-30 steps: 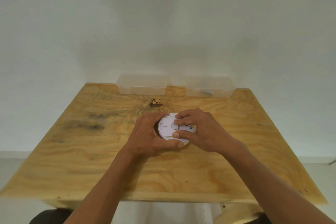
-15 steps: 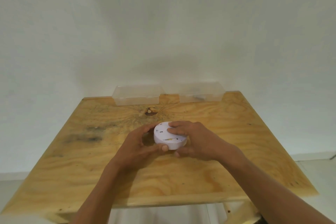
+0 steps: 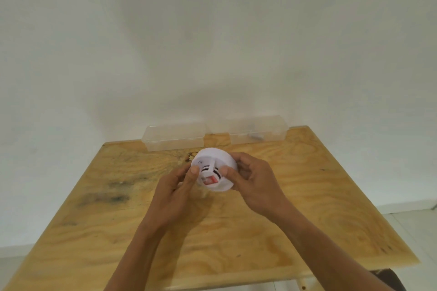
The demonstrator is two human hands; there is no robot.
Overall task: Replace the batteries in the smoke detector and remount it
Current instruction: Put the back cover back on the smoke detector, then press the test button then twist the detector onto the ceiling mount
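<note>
Smoke detector [image 3: 214, 170] is off the worktop [image 3: 307, 196], held in the air above the middle of its far half, between both hands. It is tilted so its domed front faces the camera: vent slots and a small red-and-white patch show near the centre, detail blurred. Left hand [image 3: 176, 186] grips the detector's left side, thumb laid on the front face, fingers wrapping behind out of sight. Right hand [image 3: 250, 182] grips the right side, thumb on the front rim, fingers curled round the back edge. Both grips are closed on the detector; neither hand is free. Along the far edge of the worktop stand two clear plastic boxes, the left box [image 3: 173, 138] and the right box [image 3: 259, 131], side by side and well apart from the hands; the right one holds something small and dark, possibly the batteries, too indistinct to say. No loose batteries visible on the wood. Judgement: opening stage of the task, namely handling the unit to get at the battery compartment; no cover or mounting plate is seen separated, so replacement has not started. Next move likely calls for bringing the back into view, then opposing twist of the two grips (or a thumb on a latch) to release the base. Firm hold on one half, light torque, since the plastic tabs may snap.
</note>
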